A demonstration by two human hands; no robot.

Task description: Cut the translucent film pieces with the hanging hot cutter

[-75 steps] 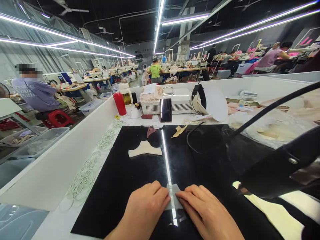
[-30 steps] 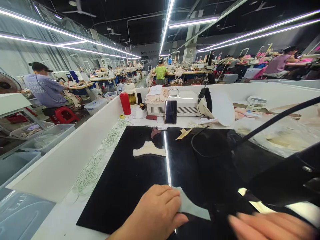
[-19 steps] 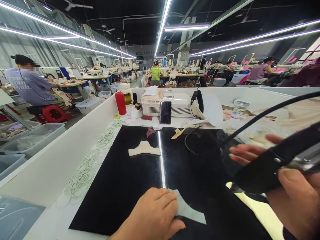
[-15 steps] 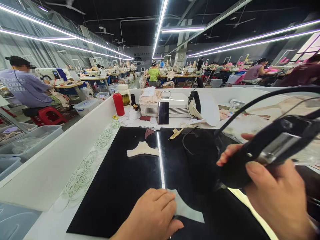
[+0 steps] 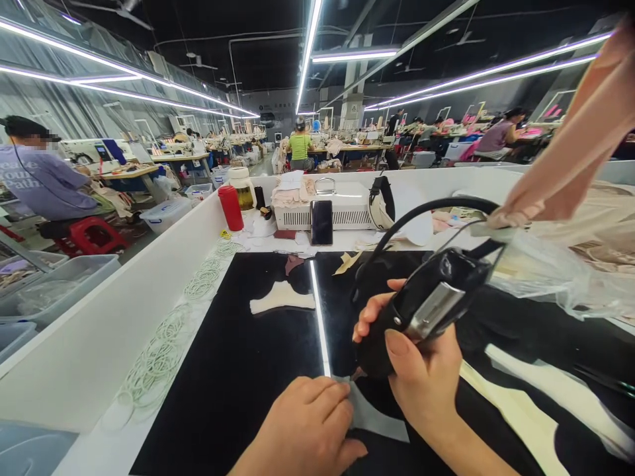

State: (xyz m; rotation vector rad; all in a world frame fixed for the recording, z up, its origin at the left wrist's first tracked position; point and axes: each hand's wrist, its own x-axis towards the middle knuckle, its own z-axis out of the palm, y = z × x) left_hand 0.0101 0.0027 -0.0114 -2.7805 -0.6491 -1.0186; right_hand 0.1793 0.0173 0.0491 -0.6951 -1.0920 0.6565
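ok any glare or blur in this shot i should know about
Head view: a bright streak, likely a reflected ceiling light, crosses the black board; head view: metal on the black tool in the right hand shines; head view: the pink cloth at upper right looks soft.

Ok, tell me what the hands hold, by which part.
The right hand grips the black handheld tool with a silver metal plate by its lower body. The left hand covers one side of the pale grey curved piece; grip unclear.

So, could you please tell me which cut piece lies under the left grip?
The grey piece, partly covered by the left grip; the cream pieces lie apart from it.
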